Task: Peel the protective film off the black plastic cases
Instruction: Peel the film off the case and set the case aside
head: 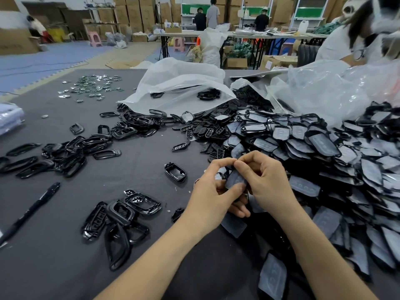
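Between both hands, just above the table, is a black plastic case point(235, 179) with a greyish film on its face. My left hand point(213, 191) grips it from the left, thumb along its lower edge. My right hand point(267, 180) pinches at its top edge with thumb and forefinger. A big heap of film-covered cases point(313, 148) fills the right side. A small pile of glossy bare cases point(121, 221) lies at lower left, and a single bare case point(175, 172) sits left of my hands.
The table has a dark grey cloth point(140, 169). A black pen point(30, 211) lies at the left. Black frame rings point(65, 152) spread over the left. Clear plastic bags point(179, 87) sit behind. Small green boards point(93, 85) lie far left. A person point(350, 42) sits at the right.
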